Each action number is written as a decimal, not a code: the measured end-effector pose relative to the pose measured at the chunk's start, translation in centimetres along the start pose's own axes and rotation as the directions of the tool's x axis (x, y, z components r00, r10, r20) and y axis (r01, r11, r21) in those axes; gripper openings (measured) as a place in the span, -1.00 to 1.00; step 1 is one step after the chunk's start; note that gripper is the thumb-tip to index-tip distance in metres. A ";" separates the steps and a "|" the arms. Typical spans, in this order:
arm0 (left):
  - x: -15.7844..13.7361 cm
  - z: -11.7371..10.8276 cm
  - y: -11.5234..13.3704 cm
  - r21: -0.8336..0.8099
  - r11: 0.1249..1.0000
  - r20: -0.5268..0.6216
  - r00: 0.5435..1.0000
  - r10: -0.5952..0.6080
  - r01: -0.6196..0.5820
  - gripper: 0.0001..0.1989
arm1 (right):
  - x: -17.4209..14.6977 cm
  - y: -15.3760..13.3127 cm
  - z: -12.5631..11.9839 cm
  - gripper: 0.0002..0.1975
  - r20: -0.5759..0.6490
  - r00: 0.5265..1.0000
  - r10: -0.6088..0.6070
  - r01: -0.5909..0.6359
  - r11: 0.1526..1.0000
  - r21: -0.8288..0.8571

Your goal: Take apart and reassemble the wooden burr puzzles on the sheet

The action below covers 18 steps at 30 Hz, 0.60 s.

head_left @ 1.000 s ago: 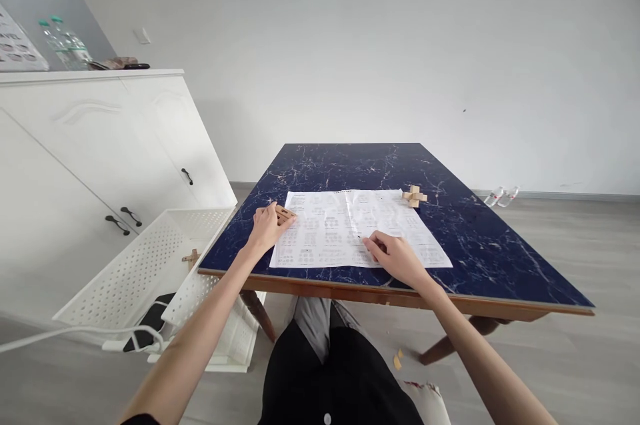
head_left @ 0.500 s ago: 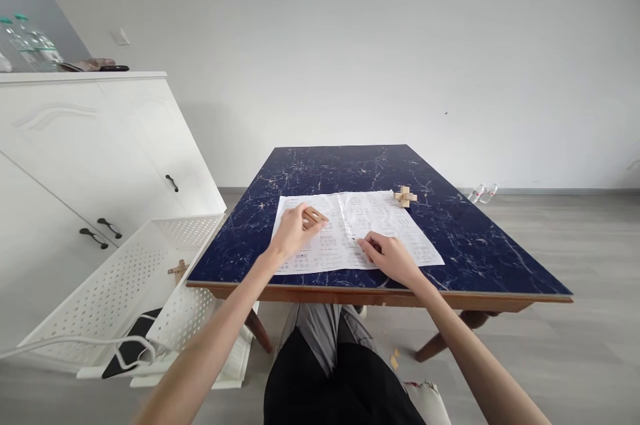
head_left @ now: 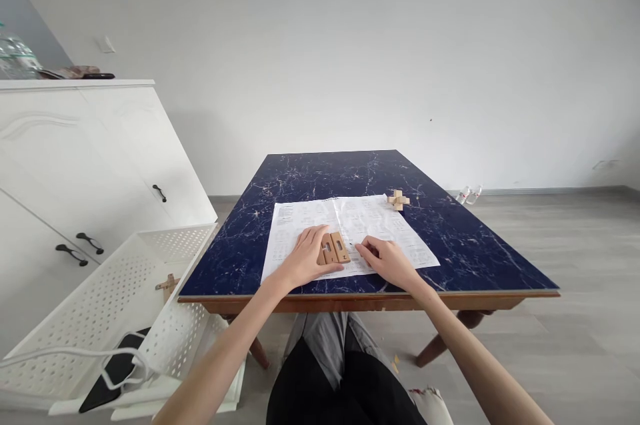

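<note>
Printed instruction sheet (head_left: 295, 215) with rows of small drawings lies unfolded near the table's front edge, a crease down its middle. My left hand (head_left: 305, 258) curls around flat brown wooden puzzle pieces (head_left: 335, 248), thumb at the near side and fingers at the far side. The pieces lie side by side over the sheet, have slots, and bear the numbers 1 and 2. My right hand (head_left: 385, 258) rests on the sheet just right of them, its fingers pinched together. A tiny dark tip shows near those fingertips; what it belongs to is unclear.
An interlocking wooden cross puzzle (head_left: 399, 200) sits at the sheet's far right corner on the dark blue marbled table (head_left: 335, 171). Left of the table are a white perforated basket (head_left: 115, 291) with a wooden piece (head_left: 169, 283) and a white cabinet (head_left: 100, 145). Plastic bottles (head_left: 469, 195) lie on the floor.
My left hand has lowered and moved right and nearer with the wooden pieces, turning them so their numbered faces show. My right hand has stayed at nearly the same place on the sheet.
</note>
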<state>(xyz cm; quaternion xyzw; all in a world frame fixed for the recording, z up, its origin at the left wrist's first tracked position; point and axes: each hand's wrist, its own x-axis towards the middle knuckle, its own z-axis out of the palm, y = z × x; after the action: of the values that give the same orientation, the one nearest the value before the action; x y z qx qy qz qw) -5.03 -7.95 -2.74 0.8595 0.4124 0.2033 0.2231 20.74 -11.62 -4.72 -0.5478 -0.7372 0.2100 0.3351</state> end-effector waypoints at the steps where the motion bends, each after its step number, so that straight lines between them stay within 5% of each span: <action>1: -0.4 -0.2 -0.2 0.002 1.000 -0.007 1.000 -0.016 0.016 0.05 | 0.0 0.0 0.0 -0.57 -0.003 1.000 -0.002 0.002 1.000 -0.008; 10: -2.2 -1.1 -1.5 -0.038 0.993 -0.031 0.993 -0.116 0.115 0.05 | -0.8 -2.3 1.9 -0.71 -0.030 0.999 -0.021 0.018 0.994 -0.111; 18: -3.1 -1.8 -2.1 0.006 0.999 -0.036 0.998 -0.050 0.050 -0.16 | -0.5 -3.9 3.1 -0.75 -0.021 0.999 0.047 -0.051 0.963 -0.266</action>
<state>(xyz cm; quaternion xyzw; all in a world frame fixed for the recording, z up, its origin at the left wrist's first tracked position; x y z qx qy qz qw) -9.08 -8.88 -2.90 0.8460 0.4382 0.2116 0.2179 15.99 -13.15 -4.31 -0.6074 -0.7425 0.1132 0.2587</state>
